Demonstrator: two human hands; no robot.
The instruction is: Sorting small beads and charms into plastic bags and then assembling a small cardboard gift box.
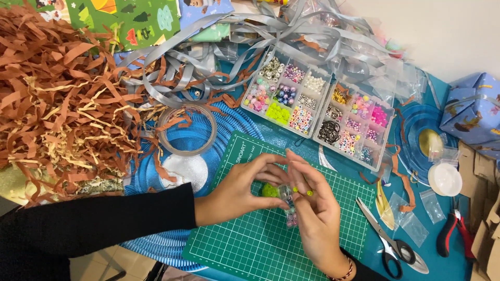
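the left hand (237, 190) and the right hand (315, 218) meet over a green cutting mat (250, 244). between their fingertips hangs a small clear bag of beads (288, 205); its long axis runs up and down the mat, top toward the fingertips, bottom toward the person. the left hand pinches the bag's upper edge, and the right hand's fingers close on it from the other side. a lime green bead (270, 190) lies under the left fingers. just beyond the hands sits a bead box (317, 106) with many compartments. to the right of the right hand lie scissors (388, 239), farther right red pliers (454, 231). a tape roll (186, 130) rests beyond the left hand.
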